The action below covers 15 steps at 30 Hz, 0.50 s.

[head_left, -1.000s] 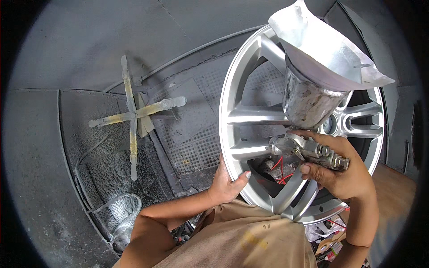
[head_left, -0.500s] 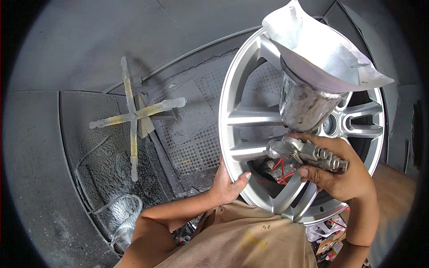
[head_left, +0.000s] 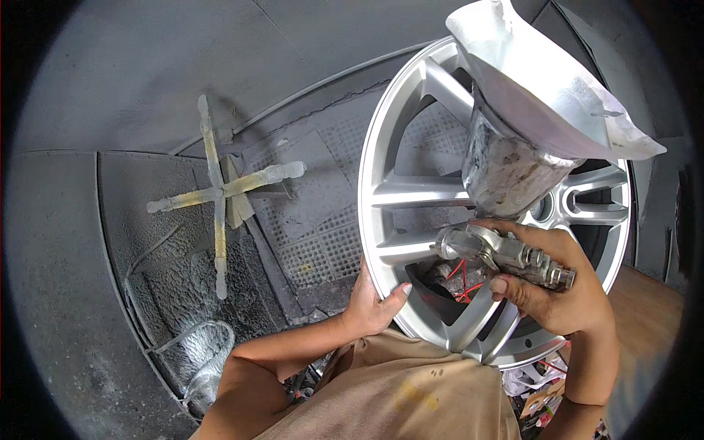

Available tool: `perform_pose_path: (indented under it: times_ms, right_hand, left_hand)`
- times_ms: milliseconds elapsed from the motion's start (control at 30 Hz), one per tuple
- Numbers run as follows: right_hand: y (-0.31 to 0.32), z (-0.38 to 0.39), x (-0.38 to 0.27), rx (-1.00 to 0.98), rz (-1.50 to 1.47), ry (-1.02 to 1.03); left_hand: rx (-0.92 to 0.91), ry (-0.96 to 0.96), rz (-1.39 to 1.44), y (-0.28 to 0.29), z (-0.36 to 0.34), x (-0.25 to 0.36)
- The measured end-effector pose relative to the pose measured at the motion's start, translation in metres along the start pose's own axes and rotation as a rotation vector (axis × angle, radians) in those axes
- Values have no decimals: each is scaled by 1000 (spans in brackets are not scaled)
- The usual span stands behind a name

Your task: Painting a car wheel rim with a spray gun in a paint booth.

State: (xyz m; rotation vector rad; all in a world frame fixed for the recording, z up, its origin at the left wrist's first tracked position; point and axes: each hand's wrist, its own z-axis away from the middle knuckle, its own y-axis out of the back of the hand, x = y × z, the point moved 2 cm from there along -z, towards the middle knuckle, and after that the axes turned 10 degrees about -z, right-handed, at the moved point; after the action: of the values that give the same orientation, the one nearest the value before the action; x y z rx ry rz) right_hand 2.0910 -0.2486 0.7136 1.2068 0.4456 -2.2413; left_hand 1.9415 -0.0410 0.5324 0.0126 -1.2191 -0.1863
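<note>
A silver alloy wheel rim [head_left: 411, 192] stands tilted in front of me, its spokes facing me. My left hand [head_left: 372, 302] grips the rim's lower left edge, thumb on the face. My right hand [head_left: 559, 287] is closed around the handle of a metal spray gun [head_left: 506, 253], held in front of the rim's lower spokes. The gun's paint-crusted cup [head_left: 507, 163] rises above the hand, with a white paper cone [head_left: 546, 86] set in its top. Red wires show behind the gun's nozzle.
A cross-shaped stand [head_left: 218, 192] coated in overspray sits on the grey grated booth floor [head_left: 317, 216] to the left. A wire holder [head_left: 199, 352] hangs at lower left. Grey booth walls curve around. A wooden surface [head_left: 645, 315] lies at right.
The spray gun and its cup have shifted slightly up and left across the rim. My left hand has stayed on the rim's edge.
</note>
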Motion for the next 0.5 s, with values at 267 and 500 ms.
perform_pose_path:
  times_ms: [267, 500]
  right_hand:
    - [0, 1, 1, 84, 4, -7]
    - [1, 1, 3, 92, -30, -56]
  left_hand:
    - [20, -16, -27, 0, -1, -1]
    - [8, -6, -37, 0, 0, -3]
